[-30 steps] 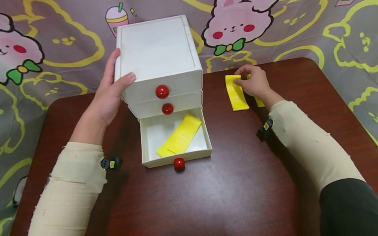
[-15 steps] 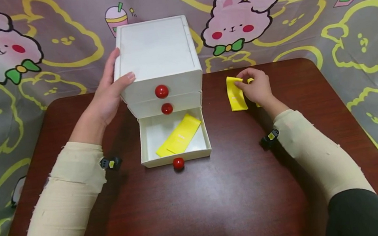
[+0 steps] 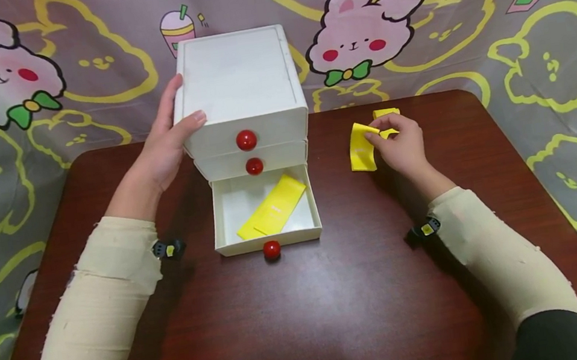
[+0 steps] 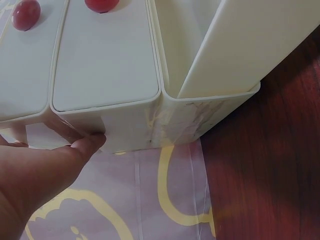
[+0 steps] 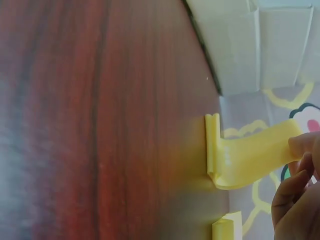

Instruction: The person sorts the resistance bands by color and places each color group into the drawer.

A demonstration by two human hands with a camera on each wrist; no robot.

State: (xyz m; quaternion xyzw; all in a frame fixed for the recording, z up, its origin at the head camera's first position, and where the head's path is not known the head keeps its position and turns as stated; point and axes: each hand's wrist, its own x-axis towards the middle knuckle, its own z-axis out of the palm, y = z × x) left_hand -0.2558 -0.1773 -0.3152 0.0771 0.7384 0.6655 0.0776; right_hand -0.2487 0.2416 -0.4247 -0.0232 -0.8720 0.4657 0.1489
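Note:
My left hand (image 3: 161, 148) rests against the left side of a white drawer cabinet (image 3: 237, 77), thumb over its top front edge and fingers straight along the side. The bottom drawer (image 3: 242, 247) is pulled out, with yellow folded strips (image 3: 272, 206) lying across it. To the cabinet's right, my right hand (image 3: 401, 144) pinches the end of a yellow folded strip (image 3: 361, 152) between thumb and fingers. In the right wrist view that strip (image 5: 255, 155) bends upward from its low folded end. Another yellow strip (image 3: 386, 112) lies partly hidden behind the right hand.
Red round knobs mark the drawers, the lowest knob (image 3: 271, 250) jutting out in front. The upper two drawers are closed. Beneath everything is a dark red wooden table (image 3: 286, 326), backed by a patterned cloth (image 3: 439, 32).
My right hand has drawn back slightly toward the person and right, lifting the strip's near end so it curves. More of the strip behind shows. The left hand stays in place.

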